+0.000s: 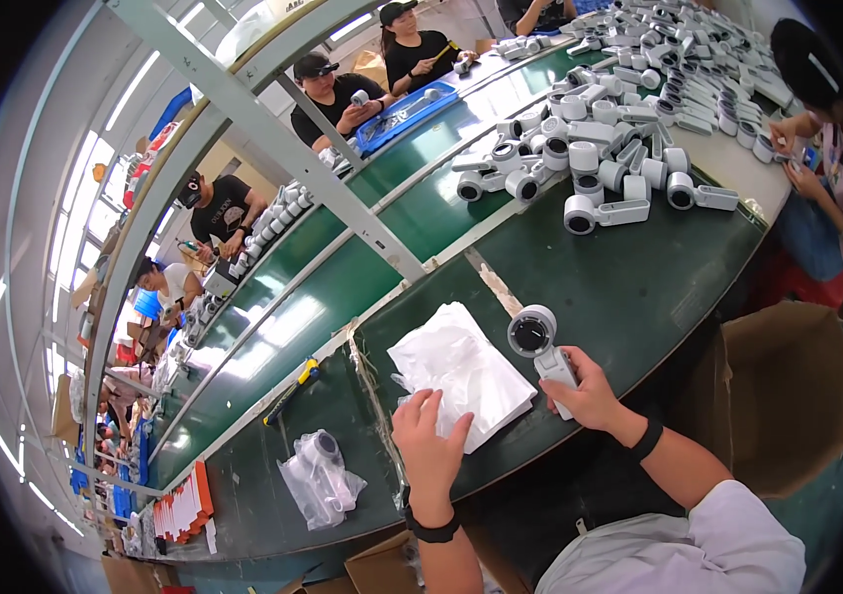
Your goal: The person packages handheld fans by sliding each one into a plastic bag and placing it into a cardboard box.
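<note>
My right hand [592, 392] is closed around the handle of a grey handheld fan [546, 352], its round head with a dark centre tilted up and away from me. My left hand [429, 444] lies at the near left edge of a stack of white plastic bags [461, 361], fingers apart and fingertips touching the top sheet. The stack rests on the green worktable [595, 287]. Left of it lies a clear plastic bag [321, 477] with a similar grey fan inside.
Many grey fans [595, 139] are heaped at the far right. A yellow and black cutter [293, 388] lies left. Orange and white flat pieces [184, 507] stand farther left. An open cardboard box [783, 396] sits right, beside a co-worker [832, 148]. A metal post [342, 198] rises beyond the table.
</note>
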A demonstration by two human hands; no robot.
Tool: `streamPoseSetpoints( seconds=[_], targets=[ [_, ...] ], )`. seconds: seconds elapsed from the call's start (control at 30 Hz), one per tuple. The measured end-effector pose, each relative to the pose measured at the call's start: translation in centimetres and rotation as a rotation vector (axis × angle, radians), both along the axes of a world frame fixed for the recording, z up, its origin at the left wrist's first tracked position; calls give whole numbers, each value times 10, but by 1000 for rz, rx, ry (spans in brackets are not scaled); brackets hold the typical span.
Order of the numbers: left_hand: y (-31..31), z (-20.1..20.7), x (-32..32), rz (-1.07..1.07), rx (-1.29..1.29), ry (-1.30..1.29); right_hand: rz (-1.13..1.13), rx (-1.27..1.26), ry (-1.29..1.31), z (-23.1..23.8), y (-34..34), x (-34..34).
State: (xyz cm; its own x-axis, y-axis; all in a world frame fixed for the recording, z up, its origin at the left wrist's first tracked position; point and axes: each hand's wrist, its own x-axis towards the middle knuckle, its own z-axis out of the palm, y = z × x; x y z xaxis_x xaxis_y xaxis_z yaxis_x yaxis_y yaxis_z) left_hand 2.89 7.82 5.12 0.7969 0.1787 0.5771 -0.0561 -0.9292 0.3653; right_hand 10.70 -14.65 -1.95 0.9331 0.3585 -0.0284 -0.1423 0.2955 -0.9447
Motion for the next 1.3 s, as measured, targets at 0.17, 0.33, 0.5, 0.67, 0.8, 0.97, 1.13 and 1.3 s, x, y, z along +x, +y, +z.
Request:
streamPoseSetpoints(
  seconds=[0.17, 0.33, 0.5, 0.67, 0.8, 0.97, 1.13, 1.3],
  targets=[
    [-2, 4, 7, -94, 186, 201, -6, -3, -8, -1, 0, 1],
    [7, -5, 14, -105, 68, 54, -4, 12, -1, -2, 0, 1],
    [-6, -5, 16, -11, -226, -40, 4, -1, -12, 0, 0, 0],
    [-16, -5, 10, -70, -570, 36, 9, 12, -14, -2, 0, 0],
    [-14, 6, -2, -99, -909, -27, -8, -2, -17, 0, -1, 0],
    [-8, 4, -17, -223, -866, 140, 6, 20, -5, -4, 0, 1],
    [-31, -10, -21, -192, -1116, 24, -87, 114, -64, 0, 8, -5],
    [-58, -27, -28, -182, -1356, -72, -75, 134, -226, 36, 15, -43]
  ],
)
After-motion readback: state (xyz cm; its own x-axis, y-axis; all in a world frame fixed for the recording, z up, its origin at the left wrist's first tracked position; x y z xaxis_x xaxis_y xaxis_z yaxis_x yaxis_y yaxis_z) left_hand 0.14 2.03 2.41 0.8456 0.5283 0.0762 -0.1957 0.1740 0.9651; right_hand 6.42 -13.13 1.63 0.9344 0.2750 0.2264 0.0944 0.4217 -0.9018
